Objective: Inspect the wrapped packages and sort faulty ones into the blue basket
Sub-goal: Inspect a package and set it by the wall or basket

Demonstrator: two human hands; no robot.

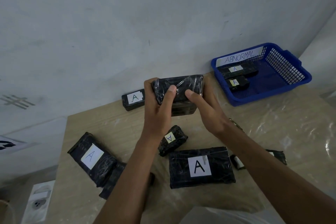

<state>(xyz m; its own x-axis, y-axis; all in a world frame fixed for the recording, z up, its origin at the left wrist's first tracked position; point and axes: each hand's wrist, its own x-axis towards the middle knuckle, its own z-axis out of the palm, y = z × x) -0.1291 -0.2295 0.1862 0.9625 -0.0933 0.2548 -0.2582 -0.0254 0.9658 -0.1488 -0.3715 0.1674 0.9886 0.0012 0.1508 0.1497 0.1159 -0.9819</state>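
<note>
Both hands are on one black wrapped package (179, 89), held up off the table (272, 123). The left hand (158, 107) grips its left end, thumb across the near face and fingers curled round the far edge. The right hand (207, 107) holds the right end, thumb pressed on the same face. The side turned to the camera shows shiny wrap and no label.

Using the held package as the landmark: the blue basket (291, 80) sits to its right against the wall, tagged "ABNORMAL", with two labelled packages (236, 76) already inside. Just left of it lies a small package (133, 99) marked "A". Nearer the camera, between the forearms, is a little package (172, 140) with its "A" upside down. Further toward the camera sits a big package (201, 167), and off to the left of that a long package (91, 158), both marked "A".
</note>
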